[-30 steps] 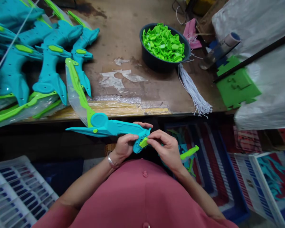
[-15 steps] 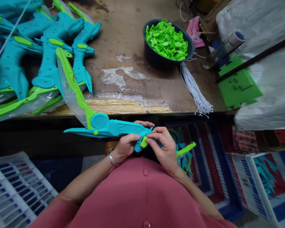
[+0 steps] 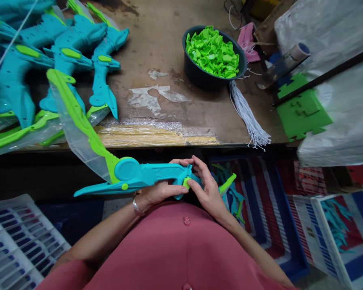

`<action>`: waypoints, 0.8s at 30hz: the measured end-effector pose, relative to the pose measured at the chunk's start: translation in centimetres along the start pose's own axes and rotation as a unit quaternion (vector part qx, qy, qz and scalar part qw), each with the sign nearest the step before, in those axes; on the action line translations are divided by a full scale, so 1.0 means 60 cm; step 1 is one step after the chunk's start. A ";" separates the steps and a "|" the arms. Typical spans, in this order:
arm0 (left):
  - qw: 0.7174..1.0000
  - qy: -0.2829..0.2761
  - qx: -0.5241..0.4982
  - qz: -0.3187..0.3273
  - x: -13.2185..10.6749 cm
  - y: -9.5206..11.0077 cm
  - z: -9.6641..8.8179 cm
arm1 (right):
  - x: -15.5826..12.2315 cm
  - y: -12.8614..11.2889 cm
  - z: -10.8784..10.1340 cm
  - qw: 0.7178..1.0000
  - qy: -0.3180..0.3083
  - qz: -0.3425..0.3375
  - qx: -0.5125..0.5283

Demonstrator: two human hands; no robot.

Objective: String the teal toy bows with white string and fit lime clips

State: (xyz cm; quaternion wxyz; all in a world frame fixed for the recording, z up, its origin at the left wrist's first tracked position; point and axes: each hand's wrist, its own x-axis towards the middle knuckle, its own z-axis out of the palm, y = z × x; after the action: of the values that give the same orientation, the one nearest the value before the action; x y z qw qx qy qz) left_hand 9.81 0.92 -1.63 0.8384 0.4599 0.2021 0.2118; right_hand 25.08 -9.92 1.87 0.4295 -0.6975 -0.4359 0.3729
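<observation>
A turquoise plastic toy bow (image 3: 160, 174) with a lime-green limb lies across my lap, its limb slanting up to the left and wrapped in clear plastic. My left hand (image 3: 161, 191) is closed round its turquoise body from below, thumb along the near side. With the thumb, my right hand (image 3: 206, 189) presses a small lime-green clip (image 3: 186, 183) against the body, its other fingers wrapped behind. The far ends of both hands' fingers are partly hidden behind the bow.
Several similar turquoise bows (image 3: 66, 52) lie at the table's left. A dark bowl (image 3: 196, 82) of green clips stands on the table (image 3: 157, 40), beside a bundle of white strings (image 3: 249, 114). Crates (image 3: 290, 241) flank me below, and a green foam mat piece (image 3: 304, 110) leans at right.
The bow's left end has swung downward and its limb has shifted left. My left thumb has moved right, beside the clip; my right hand has changed from pinching the clip to pressing it with the thumb.
</observation>
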 end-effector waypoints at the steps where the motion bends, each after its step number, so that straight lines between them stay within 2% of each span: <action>1: 1.000 -0.002 0.001 -0.007 -0.003 -0.002 0.001 | 0.003 0.005 -0.005 0.999 -0.024 0.022 0.011; 4: 0.999 -0.005 0.023 -0.033 -0.013 -0.007 0.007 | 0.013 0.020 -0.020 0.992 -0.090 0.077 0.045; 7: 0.996 0.006 0.079 -0.052 -0.021 -0.007 0.014 | 0.017 0.024 -0.026 0.987 -0.131 0.083 0.042; 10: 0.990 0.020 0.128 -0.048 -0.024 0.002 0.025 | 0.008 0.016 -0.021 0.992 -0.115 0.055 -0.007; 15: 0.991 0.027 0.130 -0.018 -0.020 0.019 0.047 | -0.011 0.008 -0.011 0.996 -0.080 0.031 -0.035; 19: 0.986 0.021 0.165 -0.030 -0.016 0.011 0.043 | -0.007 0.017 -0.017 0.996 -0.077 0.027 -0.024; 21: 0.988 0.024 0.147 -0.041 -0.013 0.001 0.036 | 0.001 0.021 -0.023 0.996 -0.087 0.027 0.003; 24: 0.997 0.024 0.063 -0.046 -0.008 -0.002 0.033 | 0.017 0.024 -0.036 0.992 -0.117 0.031 0.046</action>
State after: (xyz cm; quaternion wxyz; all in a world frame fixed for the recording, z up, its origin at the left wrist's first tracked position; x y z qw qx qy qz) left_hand 10.51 -0.77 -0.70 0.8113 0.4973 0.2558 0.1706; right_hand 27.76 -9.92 1.16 0.3952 -0.6416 -0.4436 0.4851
